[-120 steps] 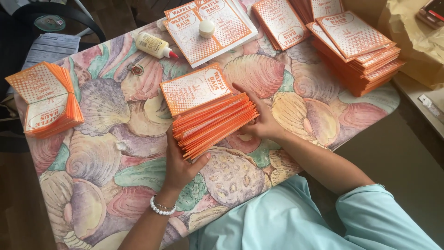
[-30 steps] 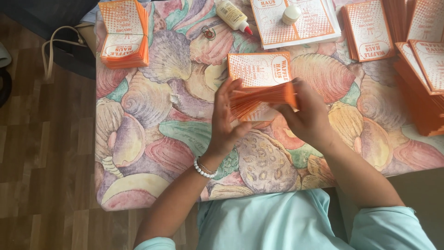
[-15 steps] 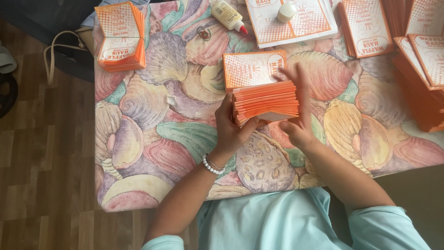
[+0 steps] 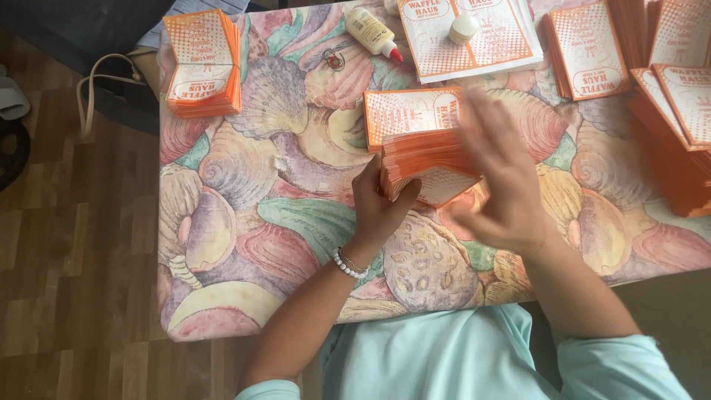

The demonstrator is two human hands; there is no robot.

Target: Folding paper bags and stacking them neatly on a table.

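Left hand: the left hand [image 4: 379, 211] sits at centre frame, fingers curled closed around the lower left corner of the stack of orange paper sleeves [image 4: 424, 159]; a white bead bracelet [image 4: 348, 264] circles the wrist.
Right hand: the right hand [image 4: 498, 174] is right of centre, motion-blurred, fingers spread and mostly open, palm laid against the right side of the stack; whether it grips any sleeve cannot be determined.
Held stack: orange and white printed flat sleeves, fanned along the lower edge, tilted up from the table at centre frame between both hands; the top sleeve shows a dotted orange print.
Table surface: the tablecloth [image 4: 259, 215] carries a pastel seashell pattern and covers the whole table; wooden floor shows at the left of the frame.
Second stack: a smaller pile of sleeves [image 4: 202, 63] lies at upper left of the frame, well apart from the hands.
Glue bottle: a pale glue bottle [image 4: 372, 33] with a red tip lies on its side at upper centre, just beside a metal ring [image 4: 334, 59].
Flat sheets: unfolded printed sheets [image 4: 474, 37] lie at the top centre, with a small white cap [image 4: 464, 28] resting on them.
Right-side piles: further orange piles [image 4: 678, 141] occupy the upper right and right edge of the frame.
Clothing: a light teal shirt [image 4: 444, 355] fills the lower centre.
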